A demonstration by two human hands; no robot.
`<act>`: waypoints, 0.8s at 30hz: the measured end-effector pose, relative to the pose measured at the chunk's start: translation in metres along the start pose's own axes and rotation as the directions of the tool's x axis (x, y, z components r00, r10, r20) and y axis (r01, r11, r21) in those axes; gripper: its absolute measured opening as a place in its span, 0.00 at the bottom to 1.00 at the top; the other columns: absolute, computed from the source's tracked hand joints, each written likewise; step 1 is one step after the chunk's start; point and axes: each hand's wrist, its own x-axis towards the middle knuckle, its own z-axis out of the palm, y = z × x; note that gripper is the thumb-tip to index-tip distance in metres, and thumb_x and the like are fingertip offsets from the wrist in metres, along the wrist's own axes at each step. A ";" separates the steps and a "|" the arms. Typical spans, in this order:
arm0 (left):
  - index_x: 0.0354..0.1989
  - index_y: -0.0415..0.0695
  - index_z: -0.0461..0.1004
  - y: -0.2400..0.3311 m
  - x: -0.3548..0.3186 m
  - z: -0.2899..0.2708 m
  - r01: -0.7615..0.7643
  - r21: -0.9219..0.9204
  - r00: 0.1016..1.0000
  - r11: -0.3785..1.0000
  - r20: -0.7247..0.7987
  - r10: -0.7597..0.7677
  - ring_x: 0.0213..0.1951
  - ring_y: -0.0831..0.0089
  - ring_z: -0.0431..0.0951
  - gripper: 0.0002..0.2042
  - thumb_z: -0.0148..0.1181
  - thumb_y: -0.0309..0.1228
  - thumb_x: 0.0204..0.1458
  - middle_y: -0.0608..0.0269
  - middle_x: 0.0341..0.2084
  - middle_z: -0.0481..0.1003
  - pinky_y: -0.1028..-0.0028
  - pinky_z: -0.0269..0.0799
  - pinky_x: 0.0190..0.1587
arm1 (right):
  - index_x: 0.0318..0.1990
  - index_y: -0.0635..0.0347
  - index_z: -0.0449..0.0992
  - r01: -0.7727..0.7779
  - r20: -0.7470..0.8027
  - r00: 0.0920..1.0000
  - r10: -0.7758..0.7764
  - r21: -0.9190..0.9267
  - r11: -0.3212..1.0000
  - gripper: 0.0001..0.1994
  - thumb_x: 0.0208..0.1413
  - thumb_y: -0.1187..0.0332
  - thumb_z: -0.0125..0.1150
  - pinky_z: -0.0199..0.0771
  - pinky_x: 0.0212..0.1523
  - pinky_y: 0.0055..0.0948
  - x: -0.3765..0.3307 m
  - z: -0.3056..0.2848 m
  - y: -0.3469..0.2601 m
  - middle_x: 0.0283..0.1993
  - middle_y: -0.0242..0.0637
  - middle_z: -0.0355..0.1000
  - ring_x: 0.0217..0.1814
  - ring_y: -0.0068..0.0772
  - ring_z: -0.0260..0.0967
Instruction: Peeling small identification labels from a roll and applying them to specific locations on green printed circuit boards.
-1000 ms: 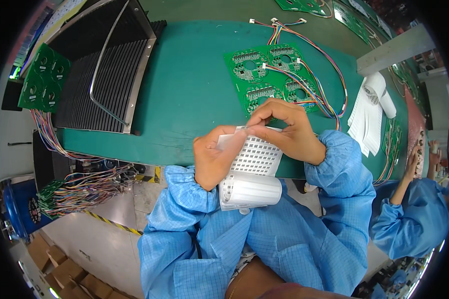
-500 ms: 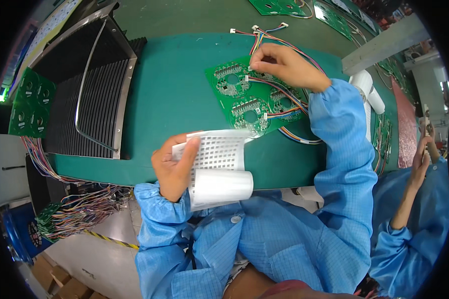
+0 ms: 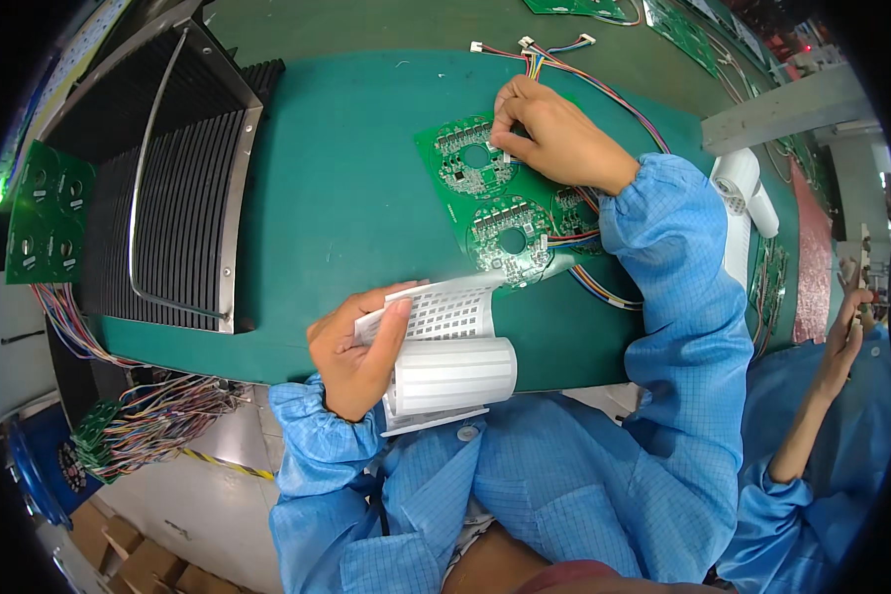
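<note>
My left hand (image 3: 354,354) is closed on the loose end of a roll of small labels (image 3: 455,376), thumb on top. The label sheet, with rows of small dark printed marks, is folded up above the roll near the table's front edge. Over the upper part of a green circuit board (image 3: 452,206), my right hand (image 3: 564,139) is in a pinch, fingertips at the board's upper ring of parts. Something small and whitish shows at the fingertips, too small to make out. Coloured wires (image 3: 604,289) with white plugs run from the board; my right hand and sleeve cover its right side.
A black slotted rack (image 3: 183,198) with a metal handle stands at left, a green board (image 3: 49,213) at its side. Bundled wires (image 3: 168,421) hang below. At right are white rolls (image 3: 747,188), a grey post (image 3: 792,107) and a co-worker's hand (image 3: 843,332).
My right hand has moved slightly down and left over the board, fingers still pinched. The label roll in my left hand has turned slightly and sits lower. The whole view has shifted a little.
</note>
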 end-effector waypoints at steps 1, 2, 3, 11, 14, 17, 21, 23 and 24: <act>0.32 0.36 0.74 -0.001 0.000 0.001 0.005 -0.005 1.000 1.000 -0.012 -0.005 0.28 0.79 0.75 0.05 0.55 0.23 0.47 0.58 0.26 0.76 0.81 0.69 0.31 | 0.27 0.66 0.70 -0.007 -0.027 1.000 0.006 -0.049 0.999 0.07 0.46 0.69 0.55 0.64 0.40 0.31 -0.001 0.003 -0.001 0.35 0.40 0.63 0.39 0.39 0.63; 0.32 0.36 0.74 -0.001 -0.001 0.001 -0.011 -0.001 1.000 1.000 -0.019 0.011 0.27 0.79 0.75 0.05 0.55 0.23 0.47 0.58 0.26 0.76 0.81 0.70 0.31 | 0.26 0.66 0.70 -0.007 -0.083 0.997 -0.001 -0.099 0.995 0.07 0.46 0.70 0.55 0.64 0.41 0.31 -0.002 0.006 -0.003 0.34 0.40 0.63 0.39 0.40 0.63; 0.31 0.36 0.74 -0.002 -0.002 0.001 0.000 0.021 1.000 1.000 -0.026 0.000 0.27 0.78 0.75 0.05 0.55 0.23 0.47 0.58 0.26 0.77 0.80 0.70 0.31 | 0.26 0.66 0.70 -0.020 -0.061 0.998 0.014 -0.098 0.995 0.07 0.46 0.70 0.55 0.64 0.41 0.31 -0.003 0.008 -0.005 0.34 0.40 0.63 0.39 0.40 0.63; 0.37 0.35 0.71 0.005 0.024 -0.027 -0.225 -0.025 0.956 0.974 -0.198 0.216 0.41 0.74 0.70 0.08 0.52 0.24 0.49 0.54 0.37 0.72 0.77 0.64 0.46 | 0.29 0.64 0.71 -0.210 -0.098 0.965 0.242 0.261 0.942 0.06 0.50 0.70 0.55 0.65 0.34 0.23 -0.010 -0.041 0.022 0.29 0.33 0.67 0.31 0.23 0.65; 0.40 0.35 0.68 0.003 0.040 -0.050 -0.240 0.047 0.927 0.970 -0.284 0.244 0.42 0.74 0.68 0.10 0.52 0.24 0.50 0.56 0.39 0.70 0.76 0.62 0.47 | 0.30 0.65 0.70 -0.276 0.028 0.958 0.286 0.361 0.891 0.05 0.51 0.71 0.54 0.64 0.35 0.22 -0.030 -0.052 0.044 0.31 0.30 0.65 0.33 0.22 0.63; 0.44 0.37 0.66 -0.003 0.057 -0.059 -0.244 0.036 0.905 0.969 -0.351 0.240 0.41 0.75 0.68 0.12 0.52 0.25 0.50 0.57 0.38 0.69 0.77 0.63 0.45 | 0.29 0.66 0.69 -0.126 0.012 0.992 0.129 0.297 0.947 0.06 0.50 0.71 0.54 0.62 0.39 0.22 -0.042 -0.048 0.056 0.35 0.33 0.62 0.37 0.24 0.60; 0.44 0.38 0.66 -0.009 0.072 -0.059 -0.287 0.164 0.863 0.944 -0.385 0.329 0.40 0.75 0.69 0.13 0.52 0.26 0.50 0.58 0.39 0.69 0.78 0.64 0.44 | 0.29 0.66 0.69 -0.035 0.045 0.999 0.027 0.205 0.978 0.07 0.49 0.70 0.53 0.61 0.41 0.25 -0.041 -0.044 0.059 0.38 0.37 0.61 0.40 0.30 0.60; 0.43 0.38 0.66 -0.010 0.075 -0.059 -0.226 0.210 0.859 0.951 -0.418 0.296 0.39 0.75 0.70 0.12 0.52 0.26 0.50 0.58 0.38 0.69 0.78 0.65 0.43 | 0.29 0.66 0.69 0.004 0.037 0.999 -0.010 0.159 0.987 0.07 0.49 0.70 0.53 0.62 0.42 0.26 -0.040 -0.044 0.058 0.38 0.37 0.62 0.40 0.32 0.60; 0.43 0.38 0.66 -0.010 0.076 -0.060 -0.268 0.210 0.862 0.940 -0.384 0.331 0.39 0.75 0.70 0.12 0.52 0.26 0.50 0.58 0.38 0.69 0.78 0.65 0.43 | 0.28 0.66 0.69 -0.012 0.036 0.999 0.007 0.147 0.989 0.07 0.48 0.70 0.53 0.62 0.42 0.27 -0.039 -0.044 0.058 0.38 0.38 0.62 0.40 0.33 0.60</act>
